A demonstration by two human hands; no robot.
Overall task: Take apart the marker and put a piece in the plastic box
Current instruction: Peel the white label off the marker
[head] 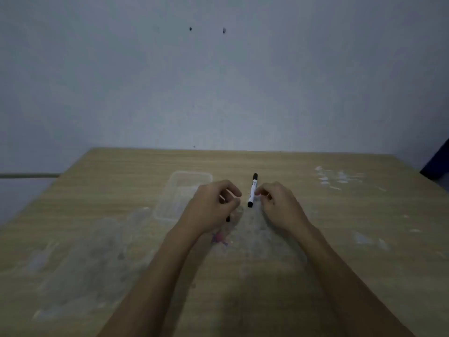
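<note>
A white marker (252,190) with black ends is at the middle of the wooden table (340,239), pointing away from me. My right hand (279,205) pinches its body from the right with thumb and fingertips. My left hand (211,205) is curled just left of the marker, closed around a thin piece (228,218). Only the black end of that piece shows below the palm; the rest is hidden. The clear plastic box (170,190) lies open on the table, to the left of and partly behind my left hand.
A grey wall rises right behind the table's far edge. White smears (337,178) mark the far right of the tabletop, and a small pink stain (220,238) sits near my left wrist. A dark object (437,164) is at the right edge.
</note>
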